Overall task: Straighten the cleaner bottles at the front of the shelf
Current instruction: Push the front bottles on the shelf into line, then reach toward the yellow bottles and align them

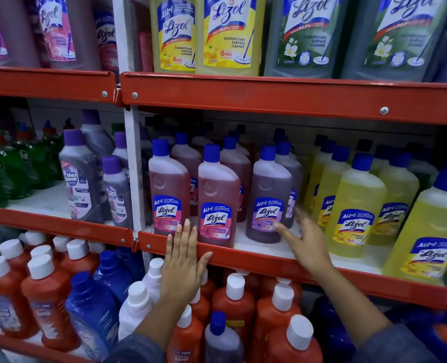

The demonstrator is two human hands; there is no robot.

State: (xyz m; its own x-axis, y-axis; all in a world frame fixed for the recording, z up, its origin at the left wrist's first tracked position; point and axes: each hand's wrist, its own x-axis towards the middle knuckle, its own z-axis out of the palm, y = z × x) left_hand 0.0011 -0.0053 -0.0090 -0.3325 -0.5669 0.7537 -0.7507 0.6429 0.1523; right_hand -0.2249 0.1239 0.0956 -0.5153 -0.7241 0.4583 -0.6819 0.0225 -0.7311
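On the middle shelf stand Lizol cleaner bottles with blue caps. Two pink bottles (168,187) (217,197) stand at the front left, a purple bottle (268,195) to their right, and yellow bottles (353,205) further right. My left hand (183,255) lies flat on the red shelf lip (256,258), fingertips touching the base of the pink bottles, holding nothing. My right hand (306,239) is open with fingers spread, its thumb tip at the purple bottle's label; the fingers are blurred.
Large Lizol bottles (227,35) fill the shelf above. Purple Max Kleen bottles (79,176) and green bottles (20,169) stand in the left bay. The lower shelf holds orange bottles (233,305) and blue bottles (94,310) with white caps, under my forearms.
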